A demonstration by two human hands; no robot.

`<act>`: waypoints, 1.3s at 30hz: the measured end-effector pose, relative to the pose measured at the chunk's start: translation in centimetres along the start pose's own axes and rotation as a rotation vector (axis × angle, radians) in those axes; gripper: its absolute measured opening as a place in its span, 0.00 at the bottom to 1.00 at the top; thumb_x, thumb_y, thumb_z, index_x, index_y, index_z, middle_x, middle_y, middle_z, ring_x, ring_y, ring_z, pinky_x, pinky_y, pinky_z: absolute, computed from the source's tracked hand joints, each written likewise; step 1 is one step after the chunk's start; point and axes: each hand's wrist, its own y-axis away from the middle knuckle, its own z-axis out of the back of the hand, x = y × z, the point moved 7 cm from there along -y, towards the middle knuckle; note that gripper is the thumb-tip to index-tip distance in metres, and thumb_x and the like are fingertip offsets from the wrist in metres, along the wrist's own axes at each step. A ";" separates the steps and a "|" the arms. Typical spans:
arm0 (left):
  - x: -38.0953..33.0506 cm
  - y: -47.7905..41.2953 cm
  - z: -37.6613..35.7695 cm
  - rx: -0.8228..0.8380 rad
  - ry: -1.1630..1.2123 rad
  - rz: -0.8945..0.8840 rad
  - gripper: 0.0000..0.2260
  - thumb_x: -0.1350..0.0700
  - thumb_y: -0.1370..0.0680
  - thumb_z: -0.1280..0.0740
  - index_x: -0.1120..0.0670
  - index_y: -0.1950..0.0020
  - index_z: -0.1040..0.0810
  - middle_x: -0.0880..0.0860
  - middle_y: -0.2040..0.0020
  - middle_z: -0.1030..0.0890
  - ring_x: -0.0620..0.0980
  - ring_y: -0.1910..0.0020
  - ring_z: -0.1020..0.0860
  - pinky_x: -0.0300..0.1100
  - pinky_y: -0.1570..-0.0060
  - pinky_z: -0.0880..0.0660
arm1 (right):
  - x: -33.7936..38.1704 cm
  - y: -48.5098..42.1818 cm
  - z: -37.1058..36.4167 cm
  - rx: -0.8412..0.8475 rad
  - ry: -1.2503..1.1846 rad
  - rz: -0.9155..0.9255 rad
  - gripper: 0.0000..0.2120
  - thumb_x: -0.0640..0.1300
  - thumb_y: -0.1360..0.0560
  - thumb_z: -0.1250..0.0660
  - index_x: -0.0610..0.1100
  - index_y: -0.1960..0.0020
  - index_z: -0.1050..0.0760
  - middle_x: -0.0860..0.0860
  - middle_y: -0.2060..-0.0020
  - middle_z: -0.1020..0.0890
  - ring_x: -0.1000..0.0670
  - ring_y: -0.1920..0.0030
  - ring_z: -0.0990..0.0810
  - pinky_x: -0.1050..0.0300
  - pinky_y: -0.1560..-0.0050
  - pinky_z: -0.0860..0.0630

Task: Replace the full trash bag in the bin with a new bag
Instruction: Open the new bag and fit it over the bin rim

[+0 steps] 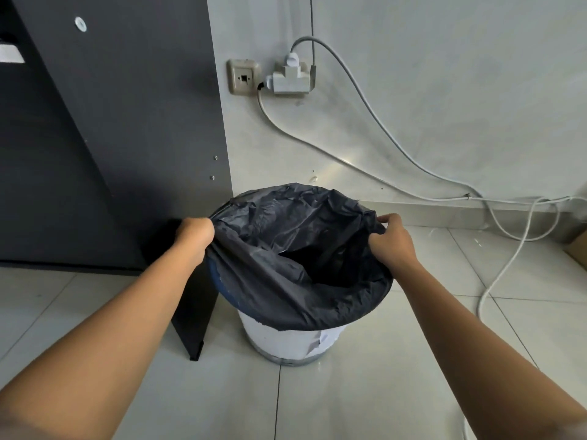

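At bin [286,341] rim, left hand [193,235], right hand [392,239] seemingly grip bag [270,281].

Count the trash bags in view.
1. The black bag lines the bin, its edge folded over the rim; the left hand grips its left edge, the right hand its right edge. Another may lie out of view.

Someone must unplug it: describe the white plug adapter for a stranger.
On the pale grey wall right of the dark cabinet panel, above the white bin, are two fittings. The blocky white plastic adapter carries grey cables, unlike the flat beige plate left of it.
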 end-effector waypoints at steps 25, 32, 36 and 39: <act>0.1 -3.2 -3.1 0.321 0.213 0.129 0.20 0.45 0.26 0.31 0.59 0.43 0.21 0.57 0.46 0.18 0.54 0.48 0.20 0.48 0.48 0.23 | -0.1 -3.6 0.3 0.020 0.158 0.126 0.17 0.45 0.21 0.41 0.43 0.34 0.31 0.39 0.40 0.22 0.40 0.40 0.25 0.58 0.51 0.35; 1.9 0.0 -0.8 0.353 0.302 0.136 0.08 0.51 0.23 0.33 0.54 0.60 0.26 0.49 0.65 0.24 0.42 0.74 0.26 0.29 0.81 0.31 | -0.5 -2.7 0.8 0.004 0.164 0.085 0.17 0.44 0.20 0.41 0.42 0.33 0.32 0.36 0.41 0.22 0.38 0.41 0.25 0.56 0.51 0.34; 1.1 1.2 0.4 0.099 0.226 0.014 0.11 0.51 0.21 0.37 0.59 0.49 0.23 0.56 0.51 0.22 0.52 0.56 0.24 0.41 0.62 0.25 | -0.2 -1.6 0.9 -0.005 0.174 0.086 0.16 0.44 0.20 0.41 0.41 0.33 0.32 0.36 0.41 0.23 0.37 0.41 0.25 0.56 0.51 0.34; 0.9 2.0 0.6 0.103 0.286 0.017 0.13 0.51 0.22 0.36 0.59 0.44 0.23 0.57 0.45 0.22 0.54 0.49 0.23 0.45 0.59 0.24 | -0.6 -0.9 1.5 -0.031 0.198 0.086 0.16 0.43 0.20 0.41 0.40 0.34 0.32 0.34 0.43 0.23 0.36 0.42 0.25 0.55 0.52 0.34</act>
